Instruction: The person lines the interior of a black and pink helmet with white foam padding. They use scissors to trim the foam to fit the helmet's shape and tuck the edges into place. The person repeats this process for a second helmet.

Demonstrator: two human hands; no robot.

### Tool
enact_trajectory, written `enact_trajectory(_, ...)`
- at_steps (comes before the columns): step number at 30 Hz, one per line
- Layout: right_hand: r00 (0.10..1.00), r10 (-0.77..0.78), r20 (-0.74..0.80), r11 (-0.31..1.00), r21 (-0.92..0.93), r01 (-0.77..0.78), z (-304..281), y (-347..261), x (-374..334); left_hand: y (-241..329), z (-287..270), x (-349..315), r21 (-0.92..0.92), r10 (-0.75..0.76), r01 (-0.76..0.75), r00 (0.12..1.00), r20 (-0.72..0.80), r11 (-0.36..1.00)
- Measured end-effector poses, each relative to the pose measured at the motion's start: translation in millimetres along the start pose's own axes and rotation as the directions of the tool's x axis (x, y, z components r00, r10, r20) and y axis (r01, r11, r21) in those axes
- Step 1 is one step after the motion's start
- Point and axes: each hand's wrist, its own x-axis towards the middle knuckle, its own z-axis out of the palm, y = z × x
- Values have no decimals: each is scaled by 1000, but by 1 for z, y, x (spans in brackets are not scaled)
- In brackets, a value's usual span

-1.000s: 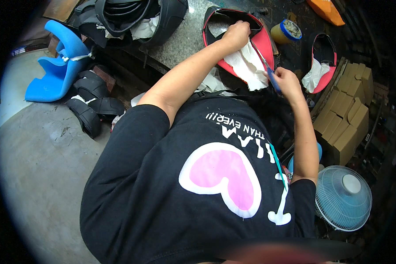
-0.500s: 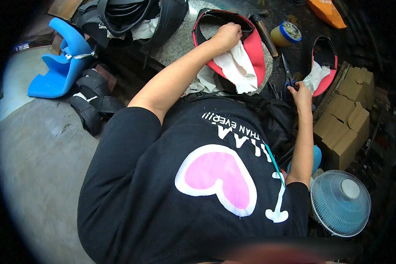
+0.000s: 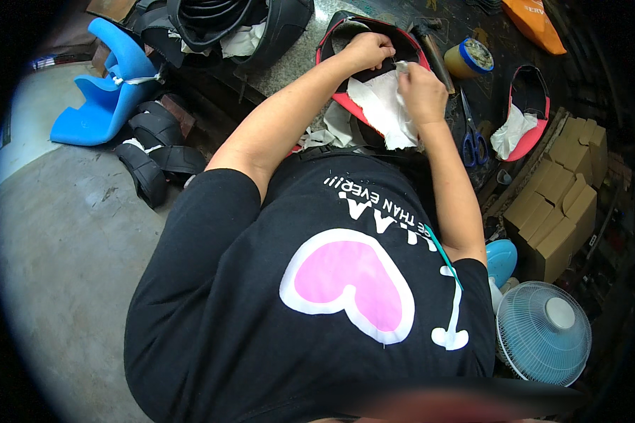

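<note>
Left hand (image 3: 370, 51) pinches the inner edge of the red-and-black piece (image 3: 351, 105) at the desk's (image 3: 282, 74) edge; right hand (image 3: 423, 93) seems clenched on the white lining's (image 3: 382, 106) top: anchor left, work gently, keep fabric flat.

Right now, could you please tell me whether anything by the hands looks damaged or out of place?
Slightly: the white sheet on the red-rimmed piece looks ragged along its lower edge, and crumpled white scraps lie beside it.
</note>
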Motion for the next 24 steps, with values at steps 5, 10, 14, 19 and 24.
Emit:
enact_trajectory(5, 882, 368, 294, 764, 445, -467, 7, 53, 5, 0, 12, 0, -50, 87, -85, 995, 50, 995)
enact_trajectory(10, 860, 356, 366, 767, 412, -492, 10, 56, 10, -1, 16, -12, 312, 389, -369, 921, -4, 876)
enact_trajectory(14, 891, 358, 279, 792, 415, -448, 10, 51, 9, 8, 23, -25, 426, 364, -317, 931, -32, 848)
enact_trajectory(19, 937, 313, 155, 790, 505, -347, 10, 48, -8, 13, 26, -35, 438, 416, -341, 905, -85, 832)
enact_trajectory(24, 970, 233, 69, 797, 557, -232, 4, 43, -19, 10, 27, -35, 429, 424, -359, 903, -64, 829)
